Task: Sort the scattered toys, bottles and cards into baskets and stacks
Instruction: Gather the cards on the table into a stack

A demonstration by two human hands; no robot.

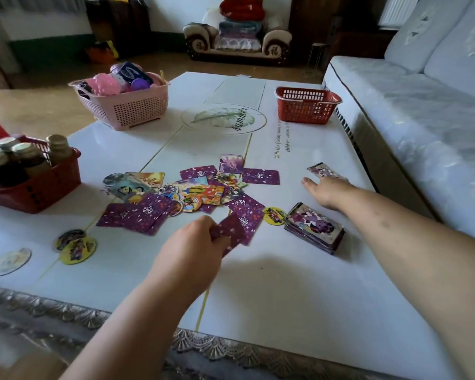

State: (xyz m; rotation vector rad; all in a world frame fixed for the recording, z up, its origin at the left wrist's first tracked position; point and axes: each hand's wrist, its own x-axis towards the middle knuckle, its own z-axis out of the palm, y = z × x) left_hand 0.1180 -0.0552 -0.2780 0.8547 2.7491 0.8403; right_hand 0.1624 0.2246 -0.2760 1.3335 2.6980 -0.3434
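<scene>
A heap of purple-backed and picture cards lies mid-table, mixed with round discs. My left hand grips a purple card at the heap's near edge. My right hand reaches out flat, fingers straight, towards a lone card at the right; whether it touches the card I cannot tell. A neat card stack sits beside my right forearm, a yellow disc next to it. A pink basket holds toys, a red basket holds bottles, another red basket looks empty.
Three round discs lie at the near left of the white table. A grey sofa runs along the right side. A patterned rug edge shows below the table's front.
</scene>
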